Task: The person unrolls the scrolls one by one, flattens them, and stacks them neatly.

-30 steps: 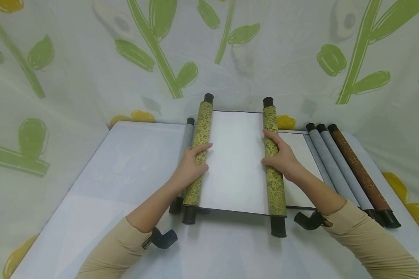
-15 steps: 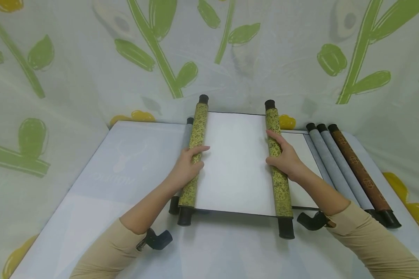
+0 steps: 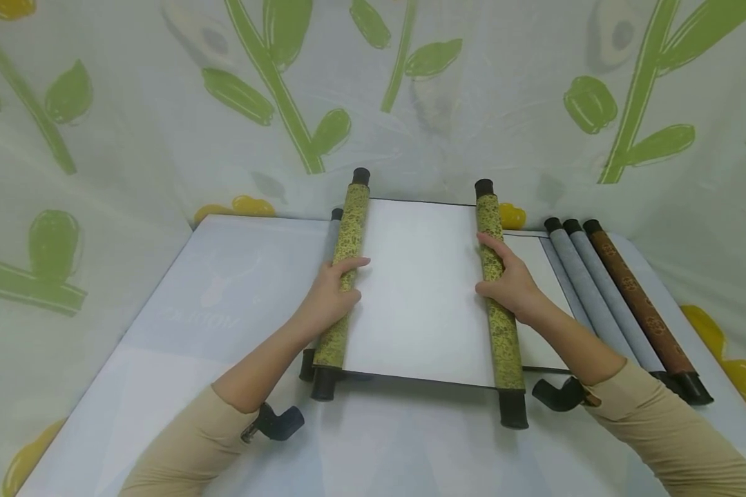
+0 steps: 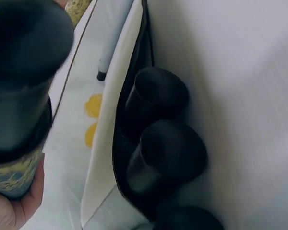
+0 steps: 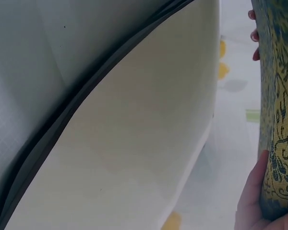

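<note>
A hanging scroll with yellow-green patterned rolls is held partly unrolled, its white paper (image 3: 419, 290) spread between them. My left hand (image 3: 328, 295) grips the left roll (image 3: 357, 217), thumb on the inner side. Around the right roll (image 3: 505, 348) curls my right hand (image 3: 513, 286), thumb and fingertips at its inner edge. Both rolls end in black knobs. In the left wrist view, the hand (image 4: 9, 213) is wrapped round the roll beside a large black knob (image 4: 29, 43). The right wrist view shows the brocade pattern of the roll (image 5: 283, 115), thumb and several fingertips (image 5: 255, 36) around it.
Beneath lies another scroll with cream paper (image 3: 537, 348); a grey roll (image 3: 334, 238) shows at its left. Two grey rolls (image 3: 587, 290) and a brown patterned roll (image 3: 637, 297) lie at right on the white table (image 3: 161, 386). A leaf-print sheet (image 3: 503, 117) hangs behind.
The two patterned rolls have moved apart, the left one leftward and the right one rightward, each with its hand. More white paper shows between them. The other rolls have stayed put.
</note>
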A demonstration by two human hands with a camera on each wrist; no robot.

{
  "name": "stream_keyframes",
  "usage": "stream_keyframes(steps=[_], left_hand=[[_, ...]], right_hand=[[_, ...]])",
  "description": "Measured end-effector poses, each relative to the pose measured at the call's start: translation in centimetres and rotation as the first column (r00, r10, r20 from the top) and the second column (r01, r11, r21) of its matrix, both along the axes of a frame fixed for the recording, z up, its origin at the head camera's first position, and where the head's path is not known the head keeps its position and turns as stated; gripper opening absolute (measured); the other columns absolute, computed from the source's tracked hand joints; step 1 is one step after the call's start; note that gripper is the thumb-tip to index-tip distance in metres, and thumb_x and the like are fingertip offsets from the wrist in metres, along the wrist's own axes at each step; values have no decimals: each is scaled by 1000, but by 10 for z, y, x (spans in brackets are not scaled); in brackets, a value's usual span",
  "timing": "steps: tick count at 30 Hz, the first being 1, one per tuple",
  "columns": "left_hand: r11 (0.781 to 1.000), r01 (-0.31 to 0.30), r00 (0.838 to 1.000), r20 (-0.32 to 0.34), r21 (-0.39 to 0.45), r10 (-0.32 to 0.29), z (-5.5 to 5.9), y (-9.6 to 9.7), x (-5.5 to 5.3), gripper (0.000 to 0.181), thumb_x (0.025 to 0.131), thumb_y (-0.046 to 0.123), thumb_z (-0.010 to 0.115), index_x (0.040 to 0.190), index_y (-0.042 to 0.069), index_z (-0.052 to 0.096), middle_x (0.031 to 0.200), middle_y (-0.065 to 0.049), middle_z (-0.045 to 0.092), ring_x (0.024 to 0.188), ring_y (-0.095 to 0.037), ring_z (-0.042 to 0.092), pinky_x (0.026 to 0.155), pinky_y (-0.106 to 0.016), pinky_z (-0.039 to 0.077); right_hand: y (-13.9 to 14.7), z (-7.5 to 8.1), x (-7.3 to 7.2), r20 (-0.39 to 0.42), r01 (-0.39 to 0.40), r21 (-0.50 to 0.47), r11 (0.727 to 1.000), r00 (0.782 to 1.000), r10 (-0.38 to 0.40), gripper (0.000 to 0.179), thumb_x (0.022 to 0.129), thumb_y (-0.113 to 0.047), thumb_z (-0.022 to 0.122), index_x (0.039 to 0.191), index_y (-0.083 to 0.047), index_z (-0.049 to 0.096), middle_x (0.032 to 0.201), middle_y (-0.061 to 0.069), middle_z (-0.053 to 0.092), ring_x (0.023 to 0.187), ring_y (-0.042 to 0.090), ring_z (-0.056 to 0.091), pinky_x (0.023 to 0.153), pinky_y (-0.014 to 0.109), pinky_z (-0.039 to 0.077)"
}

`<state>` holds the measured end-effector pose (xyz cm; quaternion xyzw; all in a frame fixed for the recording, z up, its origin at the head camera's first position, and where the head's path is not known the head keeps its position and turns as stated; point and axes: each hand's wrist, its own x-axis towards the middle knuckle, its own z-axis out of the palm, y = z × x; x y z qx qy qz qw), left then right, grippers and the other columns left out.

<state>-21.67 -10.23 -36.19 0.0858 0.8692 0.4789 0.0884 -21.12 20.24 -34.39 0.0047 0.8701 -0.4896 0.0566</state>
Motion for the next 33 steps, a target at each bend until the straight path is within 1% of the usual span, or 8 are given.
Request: stream_keyframes(steps=[6,10,14,16,20,26,29,33], left_hand=[[999,25,1000,-14,-36,-26,3,-5,1,54,84,3,49,136,20,52,125,-20,37,94,-27,39,70,-32,37],[999,10,1000,-12,-38,-10,2,-8,0,54,85,4,50,137,18,51,124,-21,37,77,-23,37,60,-30,36],[1000,-30,1000,1,-4,30,0,-12,-1,56,82,7,62,136,18,52,129,-22,37,97,-28,46,80,-41,44],[999,-43,999,11,0,43,-1,-13,-1,57,81,10,67,136,20,52,132,-21,37,114,-32,42,93,-48,40],[999,-44,999,9,-7,44,-1,-13,-2,58,81,8,65,136,20,52,133,-19,39,117,-32,41,96,-52,38],[1000,-12,999,-47,-19,11,1,-17,-2,56,83,-1,52,136,16,51,138,-20,38,112,-30,39,88,-44,39],[999,-9,999,-52,-40,7,2,-19,-1,51,87,0,47,135,15,53,133,-23,39,95,-29,43,74,-37,41],[998,-5,1000,-18,-61,4,1,-23,-1,45,92,5,45,135,14,53,119,-23,40,74,-22,37,59,-30,37]], right_hand=[[4,-1,0,8,-12,9,1000,1000,12,94,74,8,56,152,-27,16,157,19,4,134,36,18,84,44,37],[9,-3,0,-4,-30,-5,1000,1000,30,93,76,8,55,153,-25,15,158,17,3,135,36,16,78,41,37],[13,-4,-1,-12,-40,-43,998,999,39,93,79,6,62,153,-24,15,158,14,2,140,37,11,94,50,37],[14,-3,-1,-14,-43,-52,998,999,42,95,79,4,67,153,-23,15,158,14,2,142,38,8,102,56,30],[14,-1,0,-11,-51,-60,997,999,50,96,78,4,68,153,-23,13,158,14,1,142,39,8,105,58,26],[18,-1,1,-3,-86,-94,992,996,86,91,82,7,57,153,-23,10,158,14,-2,142,37,8,101,55,29],[23,-1,1,-1,-110,-59,992,994,110,86,84,6,51,153,-21,10,158,14,-1,140,35,10,94,45,34],[29,-1,1,-1,-129,-12,992,992,129,82,84,6,47,153,-19,11,158,15,1,134,33,15,77,30,37]])
